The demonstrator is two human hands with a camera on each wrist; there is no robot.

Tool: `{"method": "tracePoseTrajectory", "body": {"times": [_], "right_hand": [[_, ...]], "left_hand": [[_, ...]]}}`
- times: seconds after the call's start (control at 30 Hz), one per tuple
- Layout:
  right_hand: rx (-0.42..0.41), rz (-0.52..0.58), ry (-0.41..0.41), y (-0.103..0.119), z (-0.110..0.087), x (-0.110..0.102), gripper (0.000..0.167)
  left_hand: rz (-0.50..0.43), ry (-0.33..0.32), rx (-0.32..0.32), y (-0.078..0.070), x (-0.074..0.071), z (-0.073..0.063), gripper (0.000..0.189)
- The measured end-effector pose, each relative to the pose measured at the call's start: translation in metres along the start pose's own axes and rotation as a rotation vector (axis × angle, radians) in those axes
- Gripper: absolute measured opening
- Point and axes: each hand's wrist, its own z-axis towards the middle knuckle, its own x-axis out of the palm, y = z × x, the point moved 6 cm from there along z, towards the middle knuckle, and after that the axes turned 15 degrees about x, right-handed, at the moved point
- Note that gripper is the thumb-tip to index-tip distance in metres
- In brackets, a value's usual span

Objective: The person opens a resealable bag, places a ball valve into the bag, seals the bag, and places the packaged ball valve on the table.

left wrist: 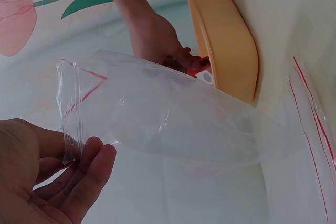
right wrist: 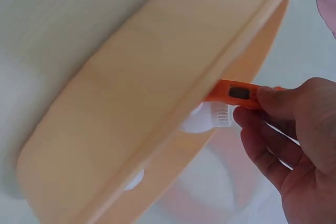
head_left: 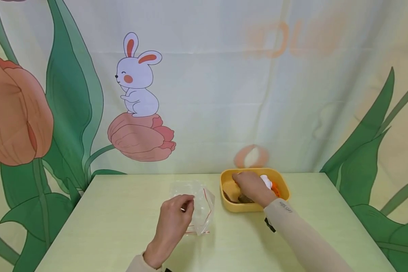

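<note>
- Orange item (right wrist: 236,93) with a dark window: we see it at the near wall of the yellow box (head_left: 226,204), its far end hidden behind the rim in the right-wrist view.
- Our right hand (head_left: 253,185) pinches it between thumb and forefinger, the other fingers loosely bent; gripping one end probably spares us from pushing deep among the contents.
- White piece (right wrist: 202,119) with a ribbed end: it sits in the box just beside the orange item, at 3 o'clock from our right hand in the head view; a dark lump (head_left: 245,199) lies at 7 o'clock.
- Our left hand (head_left: 176,211) grasps the sealing edge of the clear bag (left wrist: 168,108), thumb against fingers with a small gap behind; holding it there likely lets the body hang loose. We cannot tell whether its mouth is parted.
- Box at about 2 o'clock from our left hand, on the table (head_left: 122,211), presumably within easy reach of both.
- Red-lined bag (left wrist: 307,135): flat on the table, near the held one.
</note>
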Motion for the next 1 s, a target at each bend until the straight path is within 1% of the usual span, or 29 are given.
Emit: {"method": "tracePoseTrajectory", "body": {"times": [0.17,0.27,0.5,0.6,0.67,0.8,1.0], "right_hand": [[0.042,-0.003,-0.027,-0.011,-0.002,-0.007,0.011],[0.077,0.032,-0.043,-0.017,-0.004,-0.011,0.012],[0.065,0.108,-0.113,-0.016,-0.012,-0.031,0.027],[0.086,0.116,-0.136,-0.016,-0.019,-0.043,0.029],[0.088,0.119,-0.163,-0.015,-0.024,-0.052,0.030],[0.073,0.143,-0.243,-0.008,-0.033,-0.068,0.030],[0.058,0.217,-0.341,0.003,-0.045,-0.091,0.023]], "left_hand": [[-0.003,0.002,-0.002,0.000,0.000,-0.001,0.012],[0.000,0.003,0.003,-0.001,0.000,0.000,0.011],[-0.003,-0.006,0.015,-0.002,0.000,0.001,0.012],[-0.007,-0.007,0.021,-0.002,0.001,0.002,0.012],[-0.006,-0.008,0.016,-0.002,0.001,0.002,0.012],[-0.008,-0.006,-0.001,-0.001,0.002,0.003,0.011],[-0.012,0.011,-0.013,0.001,0.003,0.004,0.010]]}}
